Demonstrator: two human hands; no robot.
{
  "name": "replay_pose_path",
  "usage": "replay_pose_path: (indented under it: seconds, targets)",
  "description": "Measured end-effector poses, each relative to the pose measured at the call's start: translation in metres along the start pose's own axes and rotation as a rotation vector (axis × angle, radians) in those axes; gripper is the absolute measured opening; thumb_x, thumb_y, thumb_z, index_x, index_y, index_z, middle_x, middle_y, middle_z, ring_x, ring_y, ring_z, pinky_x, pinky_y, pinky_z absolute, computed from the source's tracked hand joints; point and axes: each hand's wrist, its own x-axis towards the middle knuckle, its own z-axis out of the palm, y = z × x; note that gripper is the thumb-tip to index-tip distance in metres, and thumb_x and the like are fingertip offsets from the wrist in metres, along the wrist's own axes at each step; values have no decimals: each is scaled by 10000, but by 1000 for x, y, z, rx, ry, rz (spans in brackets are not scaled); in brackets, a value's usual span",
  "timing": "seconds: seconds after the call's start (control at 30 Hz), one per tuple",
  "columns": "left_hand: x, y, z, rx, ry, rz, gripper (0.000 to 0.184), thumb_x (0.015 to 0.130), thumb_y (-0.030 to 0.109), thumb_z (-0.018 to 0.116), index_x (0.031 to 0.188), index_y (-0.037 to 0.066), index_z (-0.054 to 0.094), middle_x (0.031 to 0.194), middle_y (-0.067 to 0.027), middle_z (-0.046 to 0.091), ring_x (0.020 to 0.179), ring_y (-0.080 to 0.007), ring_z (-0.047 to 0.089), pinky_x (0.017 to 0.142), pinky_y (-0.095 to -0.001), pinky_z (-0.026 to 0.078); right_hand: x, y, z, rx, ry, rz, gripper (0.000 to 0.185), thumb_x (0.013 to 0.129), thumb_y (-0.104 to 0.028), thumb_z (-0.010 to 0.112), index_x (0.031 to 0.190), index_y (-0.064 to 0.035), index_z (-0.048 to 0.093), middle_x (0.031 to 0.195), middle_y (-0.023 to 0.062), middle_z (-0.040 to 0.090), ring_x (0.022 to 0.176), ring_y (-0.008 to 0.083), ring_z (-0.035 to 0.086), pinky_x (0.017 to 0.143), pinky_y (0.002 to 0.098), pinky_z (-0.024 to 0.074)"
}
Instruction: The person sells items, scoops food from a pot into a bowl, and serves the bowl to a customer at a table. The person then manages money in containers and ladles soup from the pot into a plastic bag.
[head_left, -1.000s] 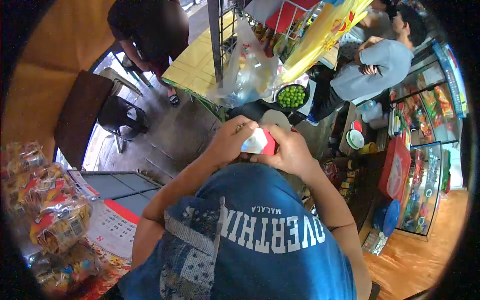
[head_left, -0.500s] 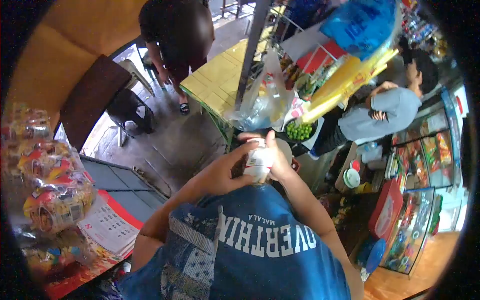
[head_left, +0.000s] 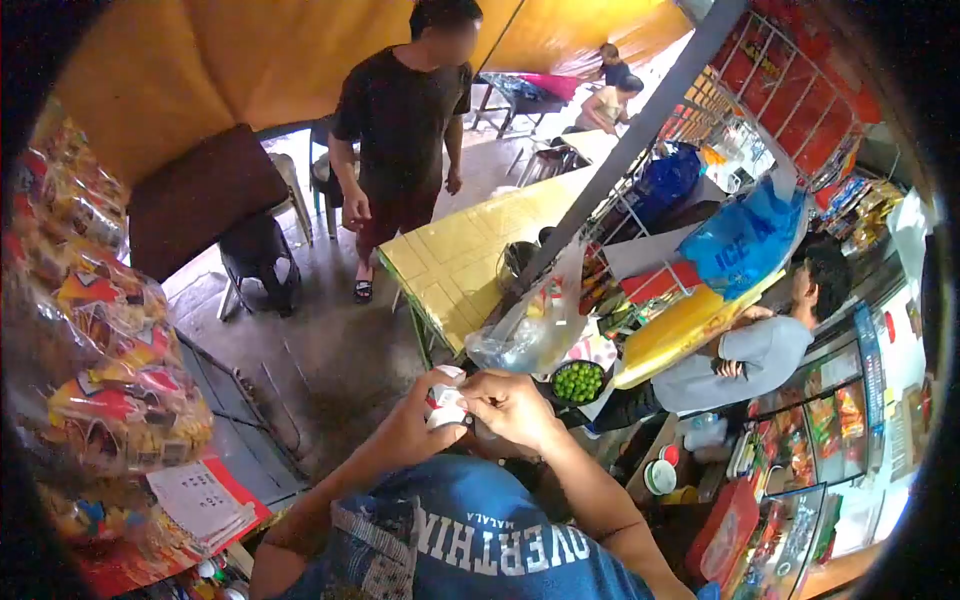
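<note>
Head view: both hands (head_left: 515, 408) grasping white-red pack (head_left: 446, 406); green fruit (head_left: 577, 381), clear bag (head_left: 540, 338) beyond; dark post (head_left: 640, 140) crossing table (head_left: 460, 265).

We hold a small white-and-red pack (head_left: 446, 408) in our left hand (head_left: 412, 428), the fingers of our right hand (head_left: 512, 410) pinched at its side. Beyond, a bowl of green fruit (head_left: 578, 381) sits near a yellow table (head_left: 470, 250); a person in black (head_left: 400, 130) stands past it, and another in a grey shirt (head_left: 745, 360) folds their arms at right.
</note>
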Motion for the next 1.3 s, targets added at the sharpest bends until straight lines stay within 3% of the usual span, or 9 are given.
replay_pose_path:
  seconds: [0.1,0.17,0.23,0.37,0.53,0.6,0.73,1.03,1.3]
  targets:
    - [2,-20,4,-67,61,-14,658,765,29,663,1302,68,284,1149,-156,508,1018,-207,531,861,-354,453,8,16,20,-179,72,-196,95,837,-68,613,821,25,621,825,133,648,758,269,640,675,338,503]
    - [3,-24,4,-203,100,-113,641,767,-3,641,1298,67,289,1134,-145,515,1023,-195,537,867,-347,459,11,28,32,-222,134,-173,108,851,-39,557,779,32,593,813,161,635,742,274,634,666,343,501]
    - [0,-25,13,-253,117,-139,643,762,-18,631,1301,68,289,1122,-133,513,1018,-187,542,859,-345,473,24,39,42,-271,490,70,100,884,-36,511,876,20,593,822,137,646,689,249,624,600,347,489]
    - [-3,-24,7,-474,183,-121,702,789,-51,642,1342,107,240,1108,-112,518,946,-163,570,799,-330,512,42,17,26,599,553,435,214,914,-10,419,1078,-32,554,803,63,634,573,87,552,478,232,434]
    - [-3,-13,-17,-280,174,-133,707,781,-48,660,1337,117,255,1155,-124,512,1020,-198,556,795,-342,519,27,29,4,441,166,303,251,841,4,424,1014,-23,604,928,60,598,679,96,561,572,222,437]
    - [-4,-16,-18,-220,160,-120,703,787,-38,658,1341,113,253,1162,-121,514,1026,-201,556,820,-345,507,29,18,1,175,103,20,140,786,-69,574,906,-29,632,887,62,603,808,182,585,722,303,453]
    - [-2,-5,-23,-7,92,-121,704,797,6,665,1354,96,244,1162,-126,520,1046,-215,552,889,-351,466,41,-7,4,92,-94,-95,197,700,-158,746,828,-47,644,836,108,624,812,243,608,739,338,467]
    - [-16,8,-32,233,-5,-69,708,785,47,682,1358,91,268,1203,-171,501,1029,-278,569,839,-368,480,44,-12,3,114,-216,-3,204,726,-183,756,813,-29,654,788,93,624,756,215,599,682,327,466]
    - [-23,-25,-40,57,-31,-83,701,790,52,670,1361,129,269,1156,-168,526,1019,-268,579,843,-378,474,63,-24,-11,59,-363,123,251,737,-240,733,833,-21,659,790,109,662,789,202,637,725,325,486]
